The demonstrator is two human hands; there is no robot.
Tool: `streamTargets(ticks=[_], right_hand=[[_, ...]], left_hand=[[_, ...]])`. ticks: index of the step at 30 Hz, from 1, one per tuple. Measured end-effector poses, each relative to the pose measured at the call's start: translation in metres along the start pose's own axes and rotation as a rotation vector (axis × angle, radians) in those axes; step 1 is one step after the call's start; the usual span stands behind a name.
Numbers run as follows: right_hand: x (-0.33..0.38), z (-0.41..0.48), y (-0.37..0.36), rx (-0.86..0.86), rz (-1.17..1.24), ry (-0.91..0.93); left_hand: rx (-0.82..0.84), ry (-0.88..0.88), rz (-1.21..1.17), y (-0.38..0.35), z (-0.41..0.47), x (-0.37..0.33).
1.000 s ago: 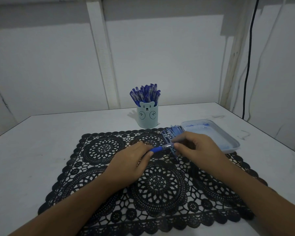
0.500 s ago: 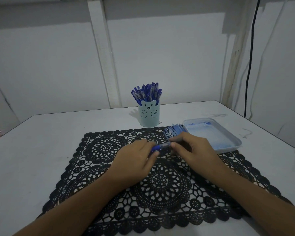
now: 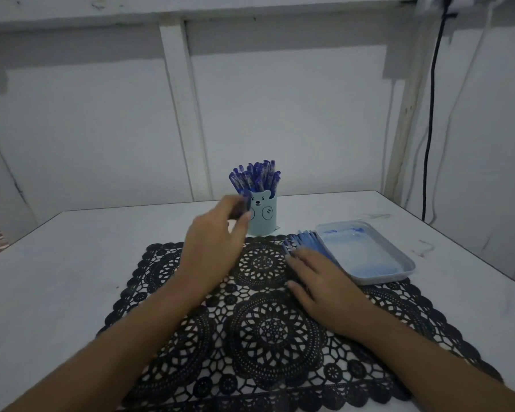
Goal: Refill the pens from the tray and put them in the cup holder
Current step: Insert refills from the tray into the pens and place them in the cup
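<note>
While the left hand (image 3: pixel 214 248) pinches a blurred pen (image 3: pixel 245 204) just beside the cup (image 3: pixel 263 218), the right hand (image 3: pixel 318 281) lies flat on the mat (image 3: pixel 268 337), at the refills (image 3: pixel 306 242) by the tray (image 3: pixel 393 276). Likely light, stiff and smooth, the pen wants a mid-barrel pinch.

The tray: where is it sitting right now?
In the head view the tray sits on the table at the right, at the far right corner of the black mat; blue refills lie along its left edge, and the cup holder further left.
</note>
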State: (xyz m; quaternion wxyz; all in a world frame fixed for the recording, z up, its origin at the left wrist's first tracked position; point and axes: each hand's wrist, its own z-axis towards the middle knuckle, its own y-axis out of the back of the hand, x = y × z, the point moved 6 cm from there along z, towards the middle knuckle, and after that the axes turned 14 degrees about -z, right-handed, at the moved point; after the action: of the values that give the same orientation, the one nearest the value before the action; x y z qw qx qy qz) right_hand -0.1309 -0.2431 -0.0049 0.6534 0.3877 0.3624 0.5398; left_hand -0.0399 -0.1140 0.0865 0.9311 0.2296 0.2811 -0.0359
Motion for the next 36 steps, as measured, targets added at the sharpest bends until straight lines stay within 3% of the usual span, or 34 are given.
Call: streamTargets(ticks=[2, 4, 12, 17, 20, 23, 25, 29, 34, 36], right_hand=[[-0.002, 0.002, -0.01, 0.104, -0.044, -0.023], [-0.006, 0.001, -0.017, 0.203, -0.044, -0.047], [-0.005, 0.001, -0.017, 0.231, -0.064, -0.037], [-0.006, 0.001, -0.02, 0.212, -0.043, -0.028], [-0.006, 0.002, -0.021, 0.201, -0.049, -0.026], [-0.007, 0.001, -0.021, 0.194, -0.054, -0.027], [-0.007, 0.002, -0.022, 0.196, -0.062, -0.024], [-0.007, 0.002, -0.023, 0.206, -0.064, -0.023], [-0.007, 0.002, -0.022, 0.225, -0.069, -0.015], [-0.005, 0.002, -0.022, 0.225, -0.077, -0.008]], left_hand=[[-0.096, 0.097, -0.151, 0.01, 0.031, -0.003], [-0.143, 0.073, -0.204, 0.014, 0.068, -0.01], [-0.189, 0.022, -0.16, -0.007, 0.166, 0.0], [0.016, 0.083, 0.063, -0.041, 0.167, 0.035], [0.108, 0.092, 0.354, -0.057, 0.161, 0.051], [0.175, -0.031, 0.683, -0.071, 0.153, 0.055], [0.226, -0.113, 0.778, -0.079, 0.144, 0.057], [0.215, 0.003, 0.608, -0.074, 0.134, 0.06], [0.018, -0.014, 0.28, -0.046, 0.084, 0.039], [0.056, 0.008, 0.265, -0.036, 0.047, 0.036]])
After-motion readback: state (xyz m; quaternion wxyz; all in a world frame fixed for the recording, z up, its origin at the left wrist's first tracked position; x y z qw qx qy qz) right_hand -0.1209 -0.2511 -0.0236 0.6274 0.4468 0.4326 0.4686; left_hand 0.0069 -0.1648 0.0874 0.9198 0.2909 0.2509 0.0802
